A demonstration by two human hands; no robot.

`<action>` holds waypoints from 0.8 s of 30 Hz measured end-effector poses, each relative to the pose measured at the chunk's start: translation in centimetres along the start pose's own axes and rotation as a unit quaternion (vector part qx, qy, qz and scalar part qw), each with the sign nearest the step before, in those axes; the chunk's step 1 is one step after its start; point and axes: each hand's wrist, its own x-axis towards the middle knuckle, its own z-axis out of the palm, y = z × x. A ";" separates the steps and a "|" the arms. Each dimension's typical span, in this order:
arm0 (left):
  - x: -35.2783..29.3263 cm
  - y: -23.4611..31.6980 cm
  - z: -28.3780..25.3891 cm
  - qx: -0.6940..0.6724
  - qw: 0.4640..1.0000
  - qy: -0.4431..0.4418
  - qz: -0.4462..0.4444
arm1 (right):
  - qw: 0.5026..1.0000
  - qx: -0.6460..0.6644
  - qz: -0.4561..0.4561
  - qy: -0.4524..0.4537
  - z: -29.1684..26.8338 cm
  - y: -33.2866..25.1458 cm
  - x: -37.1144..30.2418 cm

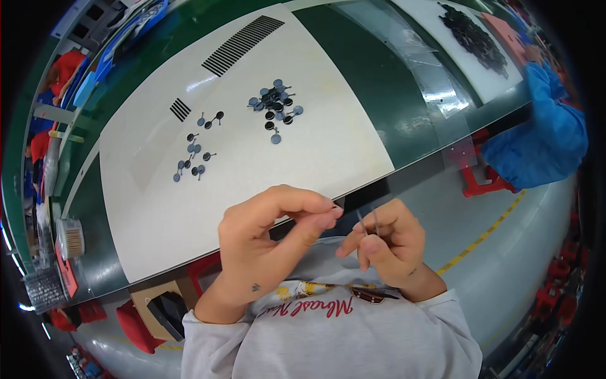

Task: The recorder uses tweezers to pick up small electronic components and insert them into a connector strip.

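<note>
My left hand [268, 243] is raised in front of my chest, thumb and forefinger pinched together at its tip; whatever they hold is too small to make out. My right hand [388, 243] is close beside it and grips thin metal tweezers [368, 222], whose tips point up toward the table edge. On the white mat [189, 208] ahead lie a pile of small dark round parts with short stems [274, 106] and a looser group of the same parts [194, 155] further left.
Rows of thin black strips [242, 44] lie at the mat's far edge, a smaller set [180, 109] to the left. A person in a blue sleeve [543, 136] works at the right by another pile of dark parts [473, 35]. A red stool [483, 180] stands beneath.
</note>
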 end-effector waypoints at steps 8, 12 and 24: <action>0.2 0.1 0.6 0.064 0.995 -0.056 0.048 | 0.999 -0.026 -0.013 -0.030 -0.2 -0.3 0.5; -0.1 -0.1 0.8 0.007 0.998 -0.057 0.005 | 1.000 0.018 0.014 0.001 0.0 -0.6 0.3; -0.1 -0.9 0.8 0.108 0.986 -0.035 0.126 | 0.980 0.152 0.121 -0.053 -0.1 -1.0 0.8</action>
